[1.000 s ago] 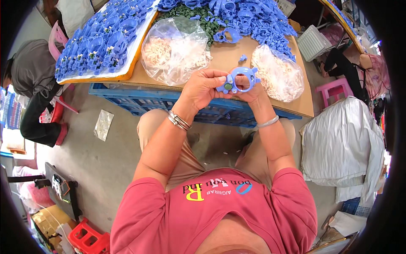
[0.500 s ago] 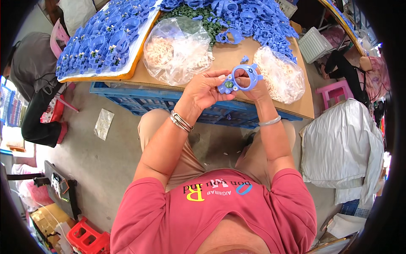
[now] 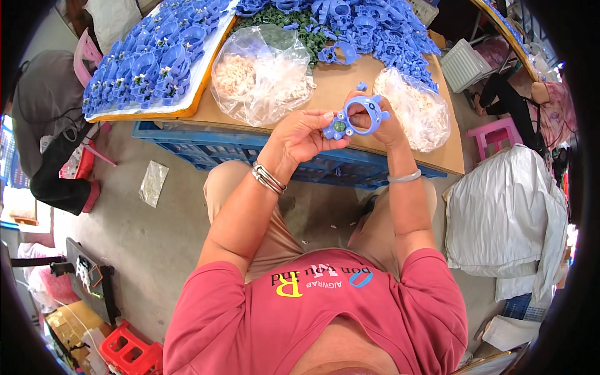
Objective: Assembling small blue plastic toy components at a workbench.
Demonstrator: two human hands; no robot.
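A blue plastic animal-shaped figure [image 3: 339,127] with a big open ring and a small green piece in its body is pinched between the thumb and fingers of my left hand [image 3: 305,134]. It is held up over the near edge of the cardboard-topped table. My right hand [image 3: 389,128] is behind and beside the ring, with part of it showing through the opening. The ring hides its fingertips, so what they grip is unclear. Just beyond those fingers is a small blue piece [image 3: 362,85]; whether they touch it I cannot tell.
Clear bags of small pale pieces lie left [image 3: 237,78] and right [image 3: 415,112] on the cardboard [image 3: 337,78]. Behind are heaps of green parts [image 3: 281,22] and blue parts [image 3: 387,31]. A tray [image 3: 187,112] of blue figures stands left. Blue crates [image 3: 206,150] are underneath.
My right hand has shifted slightly right and farther away behind the ring. The blue figure has moved a little to the right in my left hand.
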